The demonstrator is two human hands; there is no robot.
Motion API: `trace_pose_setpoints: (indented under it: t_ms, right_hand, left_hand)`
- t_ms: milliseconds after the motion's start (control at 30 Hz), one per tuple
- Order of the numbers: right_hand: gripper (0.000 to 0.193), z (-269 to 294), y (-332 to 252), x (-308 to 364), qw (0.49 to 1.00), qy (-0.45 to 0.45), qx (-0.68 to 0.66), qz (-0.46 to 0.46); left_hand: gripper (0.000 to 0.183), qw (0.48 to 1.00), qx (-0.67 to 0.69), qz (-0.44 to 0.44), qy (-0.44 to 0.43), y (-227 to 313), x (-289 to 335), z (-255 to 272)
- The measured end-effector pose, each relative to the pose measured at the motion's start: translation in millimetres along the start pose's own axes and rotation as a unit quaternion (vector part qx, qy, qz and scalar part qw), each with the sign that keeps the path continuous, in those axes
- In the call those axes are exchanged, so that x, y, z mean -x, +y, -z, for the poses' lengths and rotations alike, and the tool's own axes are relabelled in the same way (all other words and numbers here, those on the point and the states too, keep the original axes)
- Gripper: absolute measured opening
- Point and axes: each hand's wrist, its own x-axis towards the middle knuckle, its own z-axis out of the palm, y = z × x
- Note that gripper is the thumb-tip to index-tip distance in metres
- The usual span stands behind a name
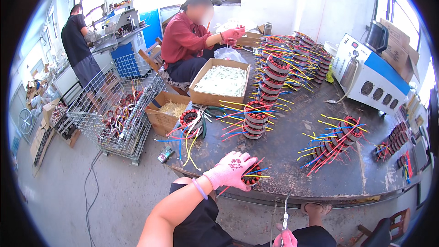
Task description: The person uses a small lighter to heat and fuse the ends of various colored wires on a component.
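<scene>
My left hand [234,170], in a pink patterned glove, is closed round a wound motor stator [252,179] at the table's near edge. Red, blue and yellow wires stick out of this stator; my fingers cover part of it. Low in the picture, my gloved right hand [286,239] is closed on a slim metal tool [285,217] with a thin, bent tip pointing up. The tool's tip is apart from the stator. Left of the stacks, a single stator [192,118] with white cord and long wires lies beside dark-handled pliers [204,128].
Stacked stators [254,130] stand mid-table, and another stack [336,142] leans over at right. A white-blue machine [372,75] stands behind. A carton of white strips [194,92] sits near a seated co-worker [183,41]. A wire cage [109,110] and standing person [77,45] are at left.
</scene>
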Motion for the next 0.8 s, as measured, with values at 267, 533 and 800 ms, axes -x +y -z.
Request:
trace_pose_setpoints:
  t_ms: [267,533,800]
  right_hand:
    - [0.039,-4.5,-5.5,0.3,1.0,-0.004,0.001,-0.013]
    - [0.037,-2.2,0.1,-0.6,1.0,-0.002,-0.002,-0.004]
    - [0.035,-0.4,7.8,-2.1,1.0,-0.006,-0.008,-0.001]
  left_hand:
    - [0.1,1.0,0.003,-0.007,0.017,1.7,0.3,-1.9]
    - [0.101,1.0,0.002,-0.01,0.016,1.6,0.6,-3.7]
    - [0.101,1.0,-0.01,-0.011,0.022,-0.1,2.7,-5.5]
